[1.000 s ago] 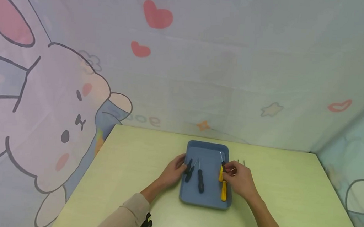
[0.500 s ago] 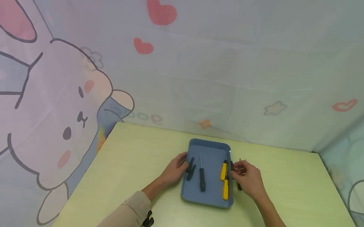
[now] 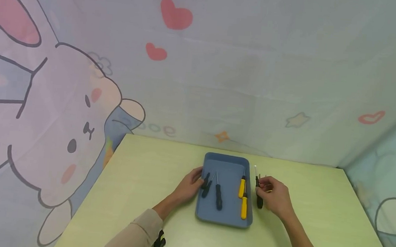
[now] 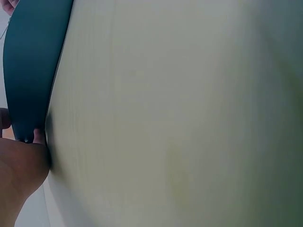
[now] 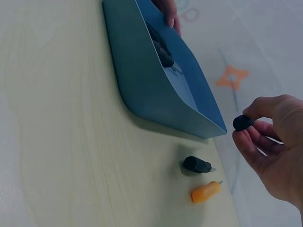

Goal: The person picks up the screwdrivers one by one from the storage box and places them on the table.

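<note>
In the head view, my left hand point(image 3: 188, 184) grips the left wall of a blue tray point(image 3: 223, 218), thumb over the rim. Inside, several screwdrivers lie: black-handled ones, such as the black screwdriver point(image 3: 218, 200), on the left, and two yellow screwdrivers point(image 3: 244, 208) on the right. Just outside the right wall, my right hand point(image 3: 274, 195) pinches a small black screwdriver point(image 3: 257, 181) between thumb and fingers. From the right wrist view, this black handle point(image 5: 241, 123) is above the table, with a second black screwdriver point(image 5: 197, 164) and a yellow-orange screwdriver point(image 5: 206, 191) lying below.
The pale yellow-green table point(image 3: 317, 210) ends at a printed cloth wall point(image 3: 274, 87) behind. A small black item point(image 3: 160, 240) shows beside the left sleeve. The tray wall point(image 4: 35, 61) stands upright in the left wrist view.
My right hand has carried the black screwdriver from above the tray's right side, over its wall, to the table area on the right. My left hand has stayed at the tray.
</note>
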`<state>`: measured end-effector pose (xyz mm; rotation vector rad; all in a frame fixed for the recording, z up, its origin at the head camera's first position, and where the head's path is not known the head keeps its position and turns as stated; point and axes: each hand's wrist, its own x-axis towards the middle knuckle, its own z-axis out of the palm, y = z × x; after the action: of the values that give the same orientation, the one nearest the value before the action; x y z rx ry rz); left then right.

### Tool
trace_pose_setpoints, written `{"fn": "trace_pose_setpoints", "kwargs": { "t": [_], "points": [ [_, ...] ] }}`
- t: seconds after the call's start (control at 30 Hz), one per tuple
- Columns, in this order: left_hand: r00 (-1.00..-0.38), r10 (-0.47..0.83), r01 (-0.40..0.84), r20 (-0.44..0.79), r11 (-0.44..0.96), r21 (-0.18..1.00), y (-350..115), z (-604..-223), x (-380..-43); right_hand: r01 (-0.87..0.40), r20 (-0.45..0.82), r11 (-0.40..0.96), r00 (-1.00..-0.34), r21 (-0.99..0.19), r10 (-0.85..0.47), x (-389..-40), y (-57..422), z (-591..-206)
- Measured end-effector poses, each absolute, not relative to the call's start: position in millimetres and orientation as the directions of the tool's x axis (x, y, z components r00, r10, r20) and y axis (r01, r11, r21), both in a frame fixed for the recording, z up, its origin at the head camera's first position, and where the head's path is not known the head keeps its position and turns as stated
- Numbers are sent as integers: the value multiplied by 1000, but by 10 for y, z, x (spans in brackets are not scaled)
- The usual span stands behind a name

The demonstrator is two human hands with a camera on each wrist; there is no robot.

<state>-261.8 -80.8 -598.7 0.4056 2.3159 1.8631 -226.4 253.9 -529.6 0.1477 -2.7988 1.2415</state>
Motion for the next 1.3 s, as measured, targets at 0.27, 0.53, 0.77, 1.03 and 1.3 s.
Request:
{"fn": "trace_pose_setpoints", "kwargs": {
  "t": [0.27, 0.53, 0.77, 1.03, 1.3],
  "points": [
    [-952, 300, 130, 65, 200, 971, -817, -5975, -2628, -139, 130, 670, -989, -729, -64, -2295, 2621, -5340],
    [-950, 304, 130, 65, 199, 971, -824, -5951, -2633, -131, 128, 667, -990, -733, -54, -2296, 2680, -5355],
    [-947, 308, 142, 86, 164, 976, -819, -5928, -2626, -90, 89, 678, -995, -729, -37, -2305, 2754, -5390],
    [-949, 301, 150, 97, 159, 976, -810, -5957, -2625, -80, 83, 684, -996, -725, -28, -2292, 2815, -5422],
    [-952, 300, 125, 60, 201, 972, -813, -6004, -2631, -67, 81, 697, -997, -714, -12, -2273, 2891, -5480]
  ]
}}
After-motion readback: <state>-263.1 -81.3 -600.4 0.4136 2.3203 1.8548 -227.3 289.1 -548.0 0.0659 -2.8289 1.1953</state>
